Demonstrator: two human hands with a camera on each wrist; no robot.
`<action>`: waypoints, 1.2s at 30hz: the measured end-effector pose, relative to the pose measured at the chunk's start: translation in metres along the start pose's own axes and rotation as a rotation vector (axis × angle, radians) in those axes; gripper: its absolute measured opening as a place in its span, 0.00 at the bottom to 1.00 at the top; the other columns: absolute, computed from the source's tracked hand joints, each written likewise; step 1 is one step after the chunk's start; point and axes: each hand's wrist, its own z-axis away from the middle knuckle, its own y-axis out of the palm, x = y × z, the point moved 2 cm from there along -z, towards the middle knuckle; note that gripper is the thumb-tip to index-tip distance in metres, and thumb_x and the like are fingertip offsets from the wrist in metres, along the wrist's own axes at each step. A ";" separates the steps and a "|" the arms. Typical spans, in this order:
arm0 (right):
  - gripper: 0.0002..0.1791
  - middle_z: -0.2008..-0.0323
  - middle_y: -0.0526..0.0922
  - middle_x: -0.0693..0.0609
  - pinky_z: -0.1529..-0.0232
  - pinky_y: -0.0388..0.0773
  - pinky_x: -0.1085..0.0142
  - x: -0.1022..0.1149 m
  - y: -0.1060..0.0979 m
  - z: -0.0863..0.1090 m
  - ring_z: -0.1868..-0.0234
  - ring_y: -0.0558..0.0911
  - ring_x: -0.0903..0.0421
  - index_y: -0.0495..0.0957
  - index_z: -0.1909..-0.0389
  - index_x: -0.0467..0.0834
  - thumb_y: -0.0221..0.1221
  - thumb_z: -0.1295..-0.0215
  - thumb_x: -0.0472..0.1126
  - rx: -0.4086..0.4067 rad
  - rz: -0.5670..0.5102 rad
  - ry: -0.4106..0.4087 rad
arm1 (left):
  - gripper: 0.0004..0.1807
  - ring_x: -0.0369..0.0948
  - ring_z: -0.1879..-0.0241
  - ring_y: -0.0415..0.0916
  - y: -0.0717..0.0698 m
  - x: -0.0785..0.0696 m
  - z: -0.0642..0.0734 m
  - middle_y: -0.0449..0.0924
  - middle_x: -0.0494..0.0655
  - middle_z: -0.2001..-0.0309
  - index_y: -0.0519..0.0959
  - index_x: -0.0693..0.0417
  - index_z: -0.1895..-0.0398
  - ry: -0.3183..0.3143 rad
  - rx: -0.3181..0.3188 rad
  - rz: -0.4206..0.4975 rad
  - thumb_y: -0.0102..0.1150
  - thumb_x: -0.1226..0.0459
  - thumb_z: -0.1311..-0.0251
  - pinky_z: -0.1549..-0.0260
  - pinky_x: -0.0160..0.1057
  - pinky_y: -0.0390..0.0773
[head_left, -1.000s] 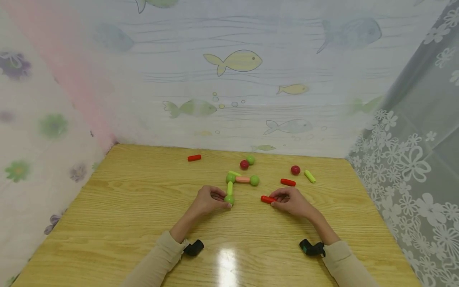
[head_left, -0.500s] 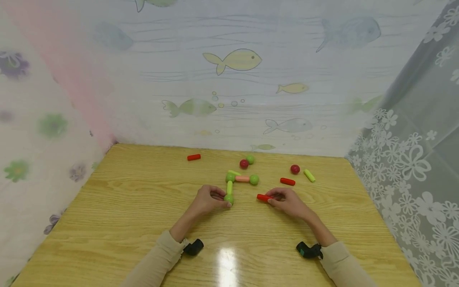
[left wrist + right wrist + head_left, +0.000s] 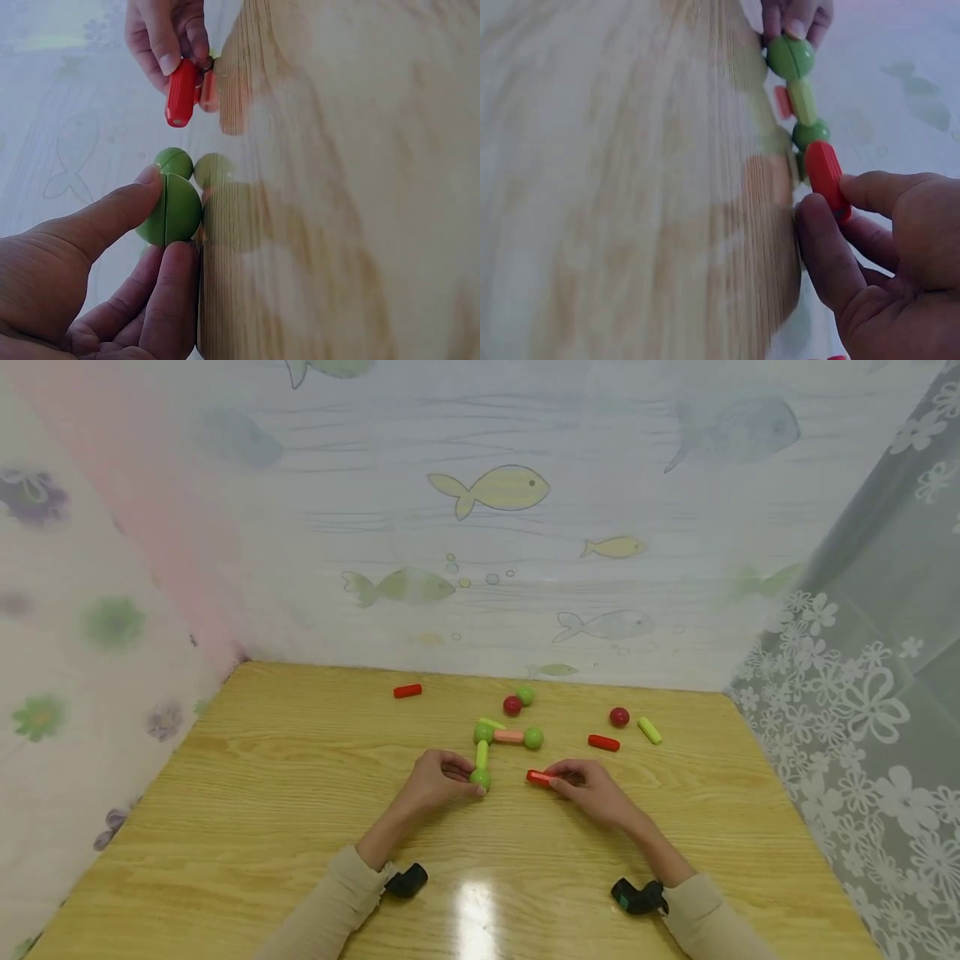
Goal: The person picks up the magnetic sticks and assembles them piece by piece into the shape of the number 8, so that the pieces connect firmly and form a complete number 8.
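My left hand (image 3: 441, 777) pinches a green ball (image 3: 180, 214) between thumb and fingers. This ball is the near end of a joined toy of balls and rods on the table. From it a yellow-green rod (image 3: 482, 755) runs back to a second green ball (image 3: 483, 732). An orange rod (image 3: 509, 737) leads right from there to a third green ball (image 3: 533, 738). Another yellow-green rod (image 3: 491, 723) shows behind, partly hidden. My right hand (image 3: 597, 789) pinches a red rod (image 3: 826, 176) by its right end. The rod's free end points left, apart from the held ball.
Loose on the wooden table (image 3: 262, 793) lie a red rod (image 3: 408, 691) at back left and another red rod (image 3: 603, 742) at right. A dark red ball (image 3: 618, 717) sits near a yellow-green rod (image 3: 649, 731). Farther back, a dark red ball (image 3: 512, 705) adjoins a green ball (image 3: 526, 696).
My right hand has moved left with the red rod, narrowing the gap to the green ball in my left hand. The left hand has stayed in place.
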 end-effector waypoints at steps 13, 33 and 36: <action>0.14 0.49 0.85 0.43 0.53 0.80 0.69 0.011 0.027 -0.012 0.53 0.85 0.52 0.83 0.46 0.38 0.61 0.27 0.40 0.026 -0.031 -0.026 | 0.20 0.40 0.64 0.82 -0.001 0.001 0.002 0.85 0.53 0.62 0.84 0.64 0.57 -0.004 -0.007 -0.004 0.80 0.66 0.51 0.59 0.41 0.84; 0.13 0.51 0.85 0.44 0.57 0.80 0.70 0.018 0.039 -0.023 0.57 0.84 0.56 0.82 0.47 0.38 0.61 0.27 0.39 0.040 -0.092 -0.001 | 0.20 0.40 0.62 0.83 0.001 0.000 -0.001 0.85 0.53 0.60 0.84 0.64 0.57 -0.011 -0.006 0.004 0.80 0.65 0.51 0.57 0.41 0.84; 0.13 0.52 0.85 0.44 0.57 0.80 0.70 0.018 0.039 -0.023 0.58 0.84 0.55 0.82 0.47 0.37 0.61 0.27 0.38 0.043 -0.092 0.001 | 0.20 0.40 0.63 0.83 0.000 -0.001 0.000 0.85 0.53 0.60 0.83 0.64 0.57 -0.008 -0.005 0.001 0.79 0.66 0.51 0.58 0.41 0.84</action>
